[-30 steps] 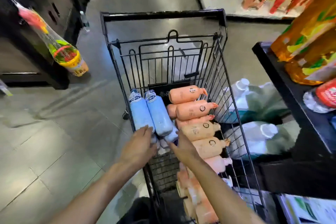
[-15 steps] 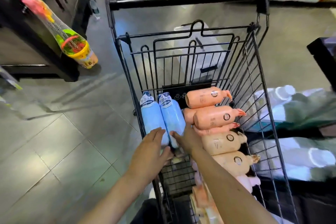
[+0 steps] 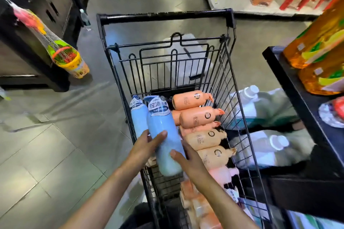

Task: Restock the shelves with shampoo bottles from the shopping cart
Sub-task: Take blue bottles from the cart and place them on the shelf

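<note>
I have both hands inside the black wire shopping cart (image 3: 230, 87), which I use as my reference. My left hand (image 3: 143, 147) grasps the raised blue shampoo bottle (image 3: 163, 135) from its left side, thumb curled across the front, and my right hand (image 3: 188, 160) grasps the same bottle lower down from the right, thumb pressed on its front. The bottle is tilted, cap end pointing toward the cart's far wall, its base lifted above the cart floor. A second blue bottle (image 3: 137, 115) lies just beside it, against the cart's left wall. To the right, a row of orange pump bottles (image 3: 197, 115) lies stacked sideways, nozzles pointing at the cart's right wall, filling that half down to the near end. The far part of the basket, up to the folded child-seat grid, is bare wire. Left of the cart the tiled floor (image 3: 46, 154) lies open as far as a dark cabinet with a netted toy bucket (image 3: 68, 59) hanging from it. Right of the cart, a black shelf (image 3: 290, 87) edge stands close, with yellow oil bottles (image 3: 320, 46) on top and large white-capped jugs (image 3: 260, 145) pressed near the cart's right wall.
</note>
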The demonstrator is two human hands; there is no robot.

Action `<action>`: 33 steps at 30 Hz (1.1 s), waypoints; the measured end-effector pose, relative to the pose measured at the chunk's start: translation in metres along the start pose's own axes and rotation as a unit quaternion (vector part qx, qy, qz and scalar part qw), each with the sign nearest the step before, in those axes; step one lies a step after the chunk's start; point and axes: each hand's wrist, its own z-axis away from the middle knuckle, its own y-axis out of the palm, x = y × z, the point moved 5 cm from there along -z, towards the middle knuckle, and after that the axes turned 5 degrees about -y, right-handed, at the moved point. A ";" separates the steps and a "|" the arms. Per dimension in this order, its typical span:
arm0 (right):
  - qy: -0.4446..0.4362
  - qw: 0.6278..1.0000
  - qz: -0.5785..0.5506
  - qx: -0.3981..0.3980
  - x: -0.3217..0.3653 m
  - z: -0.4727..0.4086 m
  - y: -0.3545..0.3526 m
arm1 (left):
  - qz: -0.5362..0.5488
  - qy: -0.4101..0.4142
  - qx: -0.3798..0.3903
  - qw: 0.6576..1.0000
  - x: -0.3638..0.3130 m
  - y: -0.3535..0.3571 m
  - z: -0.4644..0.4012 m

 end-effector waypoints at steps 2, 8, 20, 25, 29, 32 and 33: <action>-0.014 0.998 0.052 0.036 0.007 0.013 0.010 | 0.066 0.020 -0.044 0.997 0.001 -0.003 0.015; 0.046 0.997 -0.021 0.054 0.017 -0.014 0.029 | 0.173 0.062 -0.132 0.974 -0.017 -0.055 0.039; 0.159 0.963 0.215 -0.045 -0.043 -0.183 0.097 | 0.065 0.096 -0.039 0.993 -0.070 -0.153 -0.028; 0.190 0.953 0.217 -0.093 -0.048 -0.182 0.094 | 0.057 0.086 0.001 0.995 -0.076 -0.163 -0.042; 0.207 0.956 0.099 -0.186 -0.049 -0.143 0.077 | 0.041 0.082 0.026 0.995 -0.084 -0.158 -0.045; 0.177 0.956 0.000 -0.233 -0.029 -0.097 0.059 | 0.019 0.093 0.058 0.994 -0.090 -0.143 -0.047; 0.161 0.954 -0.042 -0.248 -0.023 -0.080 0.053 | 0.006 0.097 0.069 0.993 -0.094 -0.133 -0.046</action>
